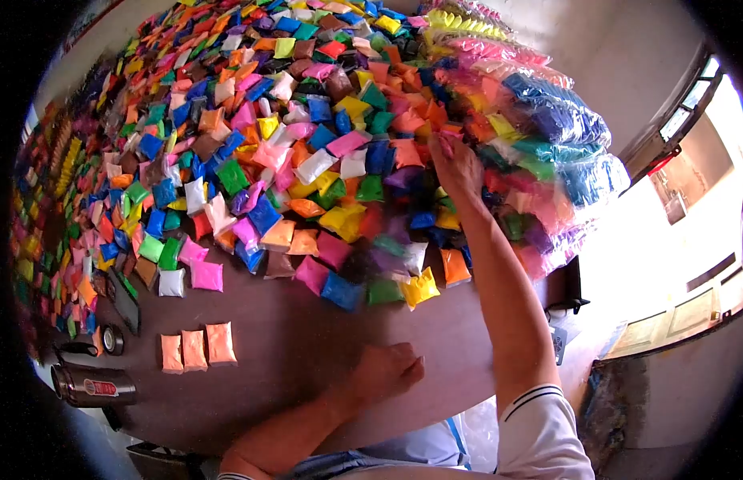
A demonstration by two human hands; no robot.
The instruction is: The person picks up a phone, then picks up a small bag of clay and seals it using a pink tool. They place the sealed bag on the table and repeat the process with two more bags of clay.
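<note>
My right hand is stretched out over the right part of a large heap of small coloured packets. Its fingers are drawn together at the packets; a pinkish patch shows at the fingertips, too blurred to name. Above the bare front of the brown table, my left hand is closed in a fist, and whatever it may hold is hidden. A yellow packet and an orange packet lie at the heap's near edge, between the two hands. Left of my left hand, three pale orange packets lie side by side.
Large clear bags of packets are stacked along the heap's right side. A metal flask, a round lid and a dark flat device are at the left. A bright doorway opens on the right.
</note>
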